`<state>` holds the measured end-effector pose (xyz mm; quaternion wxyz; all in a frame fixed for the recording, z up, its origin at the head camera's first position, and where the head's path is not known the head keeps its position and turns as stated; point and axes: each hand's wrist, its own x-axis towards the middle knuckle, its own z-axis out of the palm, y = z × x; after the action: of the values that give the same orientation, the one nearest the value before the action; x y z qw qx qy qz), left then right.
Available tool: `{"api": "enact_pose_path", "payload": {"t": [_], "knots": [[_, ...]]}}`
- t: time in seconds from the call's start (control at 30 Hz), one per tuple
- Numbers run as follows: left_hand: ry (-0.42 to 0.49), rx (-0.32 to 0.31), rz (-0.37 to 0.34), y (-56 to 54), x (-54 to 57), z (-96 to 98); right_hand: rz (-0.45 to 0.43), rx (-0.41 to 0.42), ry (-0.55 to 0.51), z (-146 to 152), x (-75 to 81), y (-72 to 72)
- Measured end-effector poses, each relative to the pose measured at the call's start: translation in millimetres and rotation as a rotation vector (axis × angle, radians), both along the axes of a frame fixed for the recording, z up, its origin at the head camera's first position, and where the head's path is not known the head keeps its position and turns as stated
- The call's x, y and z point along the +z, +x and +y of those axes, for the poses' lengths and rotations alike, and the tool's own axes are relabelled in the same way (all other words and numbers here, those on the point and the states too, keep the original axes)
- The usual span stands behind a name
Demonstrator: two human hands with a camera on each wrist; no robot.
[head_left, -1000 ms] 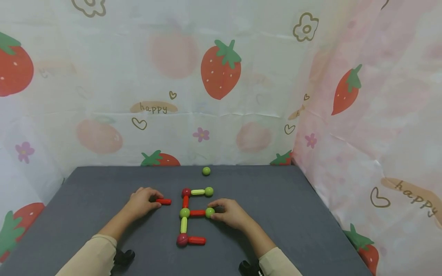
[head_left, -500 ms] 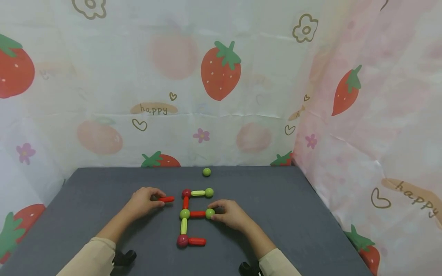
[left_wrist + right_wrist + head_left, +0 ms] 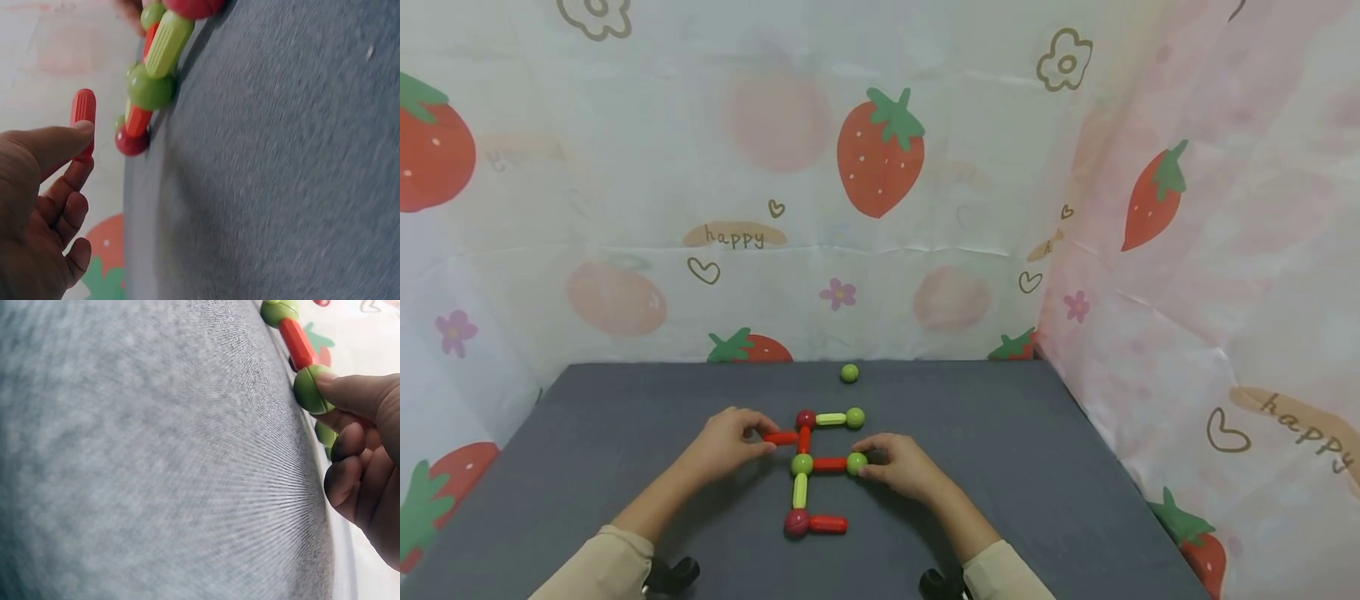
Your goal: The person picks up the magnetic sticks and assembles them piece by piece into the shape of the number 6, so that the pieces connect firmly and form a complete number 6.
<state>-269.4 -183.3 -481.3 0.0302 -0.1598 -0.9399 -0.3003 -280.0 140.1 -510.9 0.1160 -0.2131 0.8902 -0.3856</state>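
Note:
My left hand (image 3: 730, 442) pinches a loose red rod (image 3: 84, 107) between thumb and fingers, lifted off the table in the left wrist view. In the head view the rod's tip is beside the upper upright red rod (image 3: 804, 439) of a ball-and-rod figure; I cannot tell if they touch. My right hand (image 3: 898, 462) pinches the green ball (image 3: 310, 389) at the right end of the figure's middle red rod (image 3: 830, 463). That rod joins the green middle ball (image 3: 802, 465). Above sits a dark red ball (image 3: 806, 419); below, a yellow-green rod (image 3: 800, 492) runs to a larger red ball (image 3: 797, 522).
From the top ball a yellow-green rod (image 3: 831, 419) leads to a green ball (image 3: 855, 418). A red rod (image 3: 828, 524) sticks out from the bottom ball. One loose green ball (image 3: 849, 373) lies near the back edge of the grey table (image 3: 1000, 417). Printed curtains stand behind.
My left hand has carried the red rod rightward to the figure's upper left side. The right hand stays at the same green ball.

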Motion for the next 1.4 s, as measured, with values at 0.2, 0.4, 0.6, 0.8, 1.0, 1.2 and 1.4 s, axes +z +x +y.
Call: {"api": "enact_pose_path", "payload": {"t": [0.2,0.4,0.6,0.8,1.0,1.2,1.4], "knots": [[0.02,-0.05,0.003,9.0,0.7,16.6,-0.003,0.003,-0.009,0.5,-0.7,0.7],[0.02,-0.1,-0.031,12.0,-3.8,32.4,0.02,0.009,-0.013,1.8,-2.9,0.9],[0.047,-0.167,-0.049,15.3,-10.0,45.8,0.048,0.022,-0.01,1.9,-3.0,1.3],[0.075,-0.255,-0.055,19.0,-13.4,55.8,0.057,0.028,-0.017,1.7,-3.5,1.7],[0.042,-0.276,-0.026,16.3,-21.6,61.2,0.051,0.025,-0.034,1.0,-4.5,0.6],[-0.006,-0.277,0.02,16.5,-24.2,64.4,0.049,0.026,-0.032,1.8,-4.9,-0.9],[-0.09,-0.254,0.065,16.7,-24.8,68.9,0.051,0.025,-0.027,2.0,-4.7,-1.5]]}}
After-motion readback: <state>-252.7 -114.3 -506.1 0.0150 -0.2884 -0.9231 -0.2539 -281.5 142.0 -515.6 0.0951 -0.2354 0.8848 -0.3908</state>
